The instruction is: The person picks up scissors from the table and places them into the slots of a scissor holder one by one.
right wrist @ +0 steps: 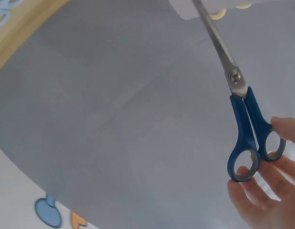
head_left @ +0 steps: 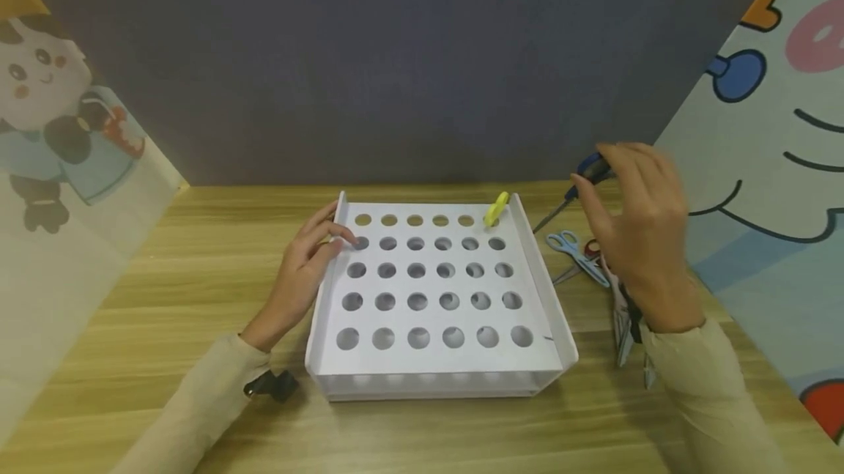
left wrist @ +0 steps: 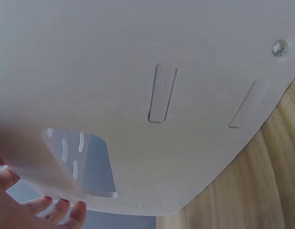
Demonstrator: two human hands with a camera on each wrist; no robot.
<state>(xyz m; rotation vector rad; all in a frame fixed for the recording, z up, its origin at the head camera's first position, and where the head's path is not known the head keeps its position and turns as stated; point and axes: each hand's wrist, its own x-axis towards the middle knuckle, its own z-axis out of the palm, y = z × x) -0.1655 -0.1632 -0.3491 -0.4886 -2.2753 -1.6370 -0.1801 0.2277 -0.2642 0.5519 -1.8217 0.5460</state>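
A white rack point(head_left: 402, 357) with rows of round holes stands on the wooden table. My left hand point(head_left: 297, 269) grips its left side panel near the back, with fingertips over the top sheet beside a hole. In the left wrist view that panel point(left wrist: 137, 157) shows a cut-out opening. My right hand point(head_left: 649, 232) pinches the handles of blue scissors point(right wrist: 240, 119), raised beyond the rack's right side. Their closed blades point down and left in the head view. Yellow handles point(head_left: 497, 209) stick up from the back right corner hole.
Right of the rack, light blue scissors point(head_left: 579, 258) lie on the table among several others, partly hidden by my right arm. A grey panel point(head_left: 409, 71) rises behind the table. Cartoon-printed walls point(head_left: 778, 130) flank both sides. A black object point(head_left: 280, 386) sits at my left wrist.
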